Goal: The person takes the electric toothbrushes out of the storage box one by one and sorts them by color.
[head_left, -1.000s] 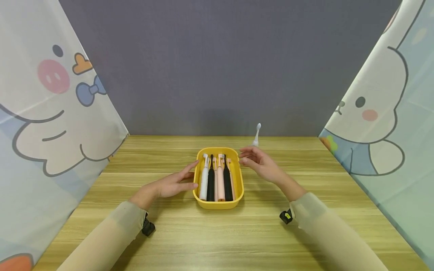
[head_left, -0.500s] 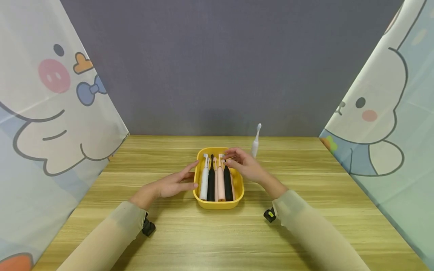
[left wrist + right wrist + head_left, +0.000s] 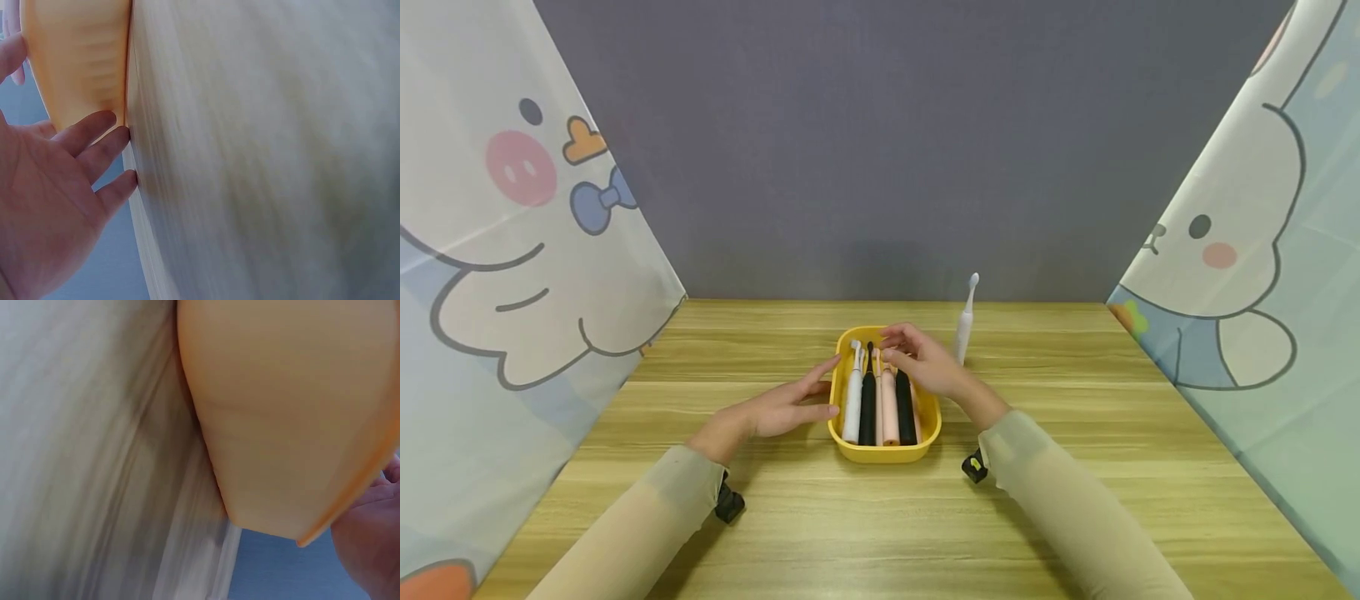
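A yellow basket (image 3: 883, 456) stands on the table, holding several toothbrushes side by side: a white electric toothbrush (image 3: 853, 404), a left black one (image 3: 867, 408), a pink one (image 3: 890, 412), a right black one (image 3: 906, 412) and slimmer pink ones. My left hand (image 3: 778, 408) touches the basket's left wall with spread fingers; the left wrist view shows the fingertips by that wall (image 3: 81, 56). Over the basket's far right part hovers my right hand (image 3: 928, 362), thumb and fingers apart above the brush heads. It hides the heads on the right; no toothbrush is seen lifted.
A white electric toothbrush (image 3: 964, 333) stands upright on the wooden table (image 3: 880, 533), behind and right of the basket, partly covered by my right hand. A grey panel (image 3: 880, 150) closes the back; cartoon-printed cloths (image 3: 535, 333) hang on both sides.
My right hand has moved left, from beside the basket's right rim to above the brush heads, uncovering more of the upright white toothbrush. The left hand and basket have stayed in place.
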Demonstrator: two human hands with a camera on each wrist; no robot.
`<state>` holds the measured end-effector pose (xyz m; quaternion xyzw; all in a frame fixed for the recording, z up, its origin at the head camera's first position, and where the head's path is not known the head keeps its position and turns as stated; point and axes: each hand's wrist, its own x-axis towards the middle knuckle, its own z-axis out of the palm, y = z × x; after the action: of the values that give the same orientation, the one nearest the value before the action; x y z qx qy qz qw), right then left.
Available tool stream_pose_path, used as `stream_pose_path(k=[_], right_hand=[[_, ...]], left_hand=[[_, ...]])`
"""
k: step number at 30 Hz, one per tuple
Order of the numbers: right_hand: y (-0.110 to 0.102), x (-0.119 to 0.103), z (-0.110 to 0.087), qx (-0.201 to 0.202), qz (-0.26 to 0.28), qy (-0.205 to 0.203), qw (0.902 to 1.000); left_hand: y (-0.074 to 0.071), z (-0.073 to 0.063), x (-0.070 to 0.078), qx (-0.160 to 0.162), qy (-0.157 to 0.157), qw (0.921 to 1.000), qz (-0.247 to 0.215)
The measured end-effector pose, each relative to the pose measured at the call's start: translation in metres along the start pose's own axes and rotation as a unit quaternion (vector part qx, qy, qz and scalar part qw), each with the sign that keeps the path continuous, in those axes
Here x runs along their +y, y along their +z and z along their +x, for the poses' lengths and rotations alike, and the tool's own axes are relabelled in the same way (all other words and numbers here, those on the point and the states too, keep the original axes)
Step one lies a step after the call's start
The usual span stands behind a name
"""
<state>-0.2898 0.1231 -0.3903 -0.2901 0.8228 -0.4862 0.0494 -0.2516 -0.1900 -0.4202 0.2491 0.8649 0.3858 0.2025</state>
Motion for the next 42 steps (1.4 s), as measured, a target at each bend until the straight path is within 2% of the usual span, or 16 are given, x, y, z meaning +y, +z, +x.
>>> stream_pose_path(k=[5, 11, 19, 25, 37, 42], right_hand=[[0.005, 0.002, 0.007, 0.000, -0.015, 0.016, 0.9998], [0.010, 0.003, 0.016, 0.000, -0.006, 0.034, 0.9994], [0.017, 0.006, 0.026, -0.006, -0.027, 0.030, 0.9992], [0.018, 0.010, 0.027, 0.005, -0.051, 0.032, 0.9982], [0.023, 0.012, 0.025, -0.010, -0.136, 0.036, 0.9900], [0.024, 0.010, 0.027, -0.017, -0.192, 0.043, 0.9803]], left_hand=[[-0.001, 0.000, 0.001, -0.003, 0.002, 1.0000, -0.003], [0.000, -0.001, 0.001, 0.003, 0.005, 1.0000, 0.002], [0.003, -0.001, 0.000, 0.003, 0.004, 1.0000, -0.003], [0.002, 0.000, 0.000, 0.003, 0.009, 0.9999, 0.006], [0.002, -0.001, 0.003, 0.003, -0.002, 1.0000, -0.004], [0.002, -0.001, 0.003, 0.006, 0.006, 0.9999, 0.006]])
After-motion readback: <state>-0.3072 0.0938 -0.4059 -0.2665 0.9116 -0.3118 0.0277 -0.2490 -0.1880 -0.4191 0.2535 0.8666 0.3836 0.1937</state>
